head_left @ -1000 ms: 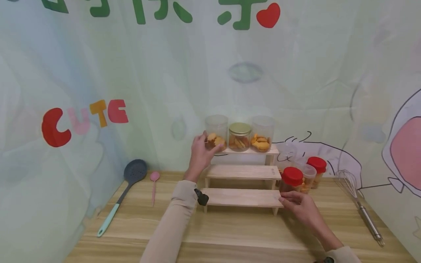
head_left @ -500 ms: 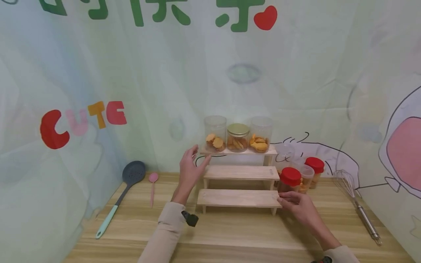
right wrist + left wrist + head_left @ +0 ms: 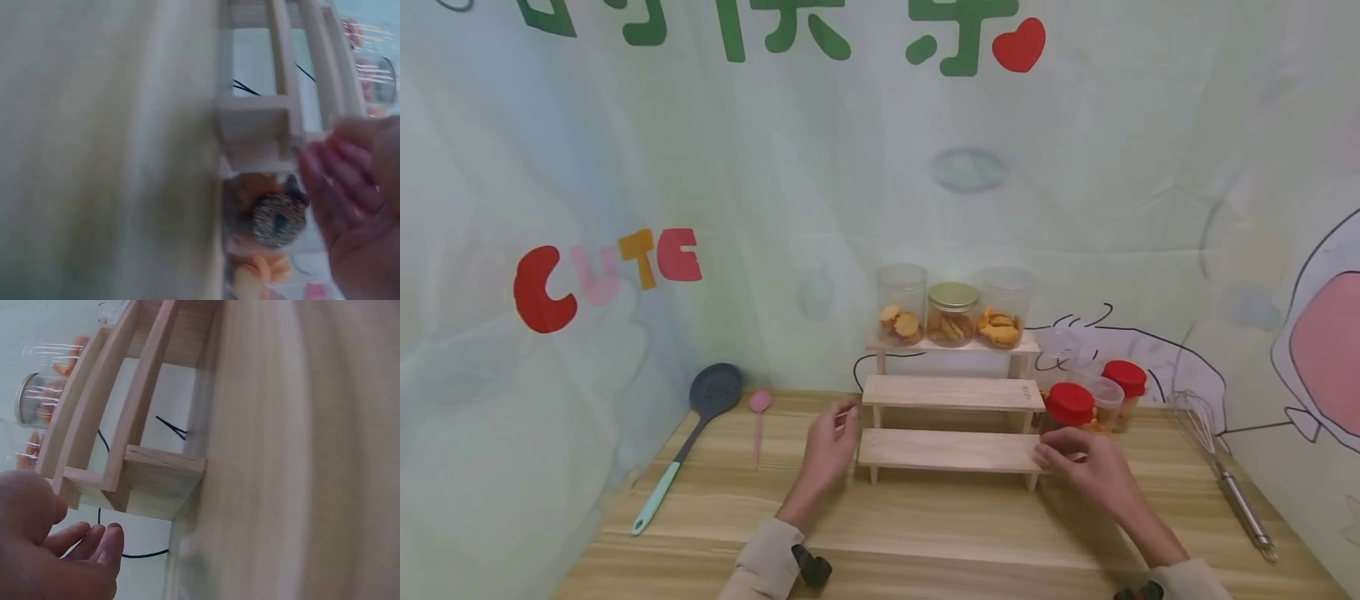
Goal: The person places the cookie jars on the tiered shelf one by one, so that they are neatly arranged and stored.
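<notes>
A three-step wooden rack (image 3: pixel 951 446) stands on the table. Its top step carries a clear jar of biscuits (image 3: pixel 901 312), a gold-lidded jar (image 3: pixel 952 315) and another clear jar (image 3: pixel 1002 312). My left hand (image 3: pixel 829 446) hovers just left of the rack, fingers loosely bent and holding nothing; the left wrist view shows a gap between fingertips and rack. My right hand (image 3: pixel 1093 467) is at the right end of the lowest step, thumb and fingertips at its corner. Blur in the right wrist view hides whether they touch it.
Right of the rack stand a red-lidded jar (image 3: pixel 1069 406), a clear jar (image 3: pixel 1107 396) and another red-lidded jar (image 3: pixel 1124 383). A whisk (image 3: pixel 1228 483) lies far right. A slotted turner (image 3: pixel 715 390) and a pink spoon (image 3: pixel 760 403) lie left. A printed cloth (image 3: pixel 820 192) hangs behind.
My left hand has let go of the left clear jar on the top step and dropped down to the rack's left side. My right hand has stayed at the lowest step's right end.
</notes>
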